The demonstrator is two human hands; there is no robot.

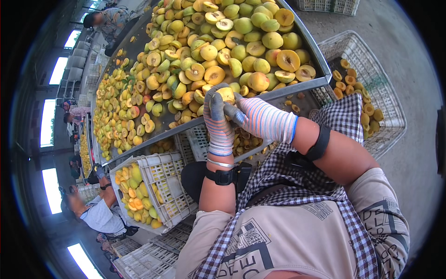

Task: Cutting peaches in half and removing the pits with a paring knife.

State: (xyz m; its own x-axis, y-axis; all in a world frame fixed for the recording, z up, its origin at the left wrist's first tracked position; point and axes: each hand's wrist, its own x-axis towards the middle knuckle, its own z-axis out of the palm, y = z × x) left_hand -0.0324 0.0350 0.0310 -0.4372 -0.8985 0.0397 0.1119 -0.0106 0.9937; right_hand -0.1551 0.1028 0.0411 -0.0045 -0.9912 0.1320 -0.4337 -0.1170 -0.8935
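Observation:
A yellow peach or apricot piece [226,95] is held up at the near edge of a metal-rimmed sorting table [299,89]. My left hand [217,120], in a striped knit glove with grey fingers, wraps the piece from the left and behind. From the right, my right hand [261,115] grips the same piece, in a matching glove, its thumb close to the left one. The fingers hide part of the fruit, and I cannot tell if a tool is between them. Many halved and whole yellow-green fruits [195,71] cover the table just beyond.
A white plastic crate [392,101] with pitted halves stands on the floor at right. Another crate [170,185], full of fruit, sits tilted at left. Below the table edge, a container holds stones or scraps [245,141]. A co-worker [104,214] works at left; another person [111,24] stands beyond the table.

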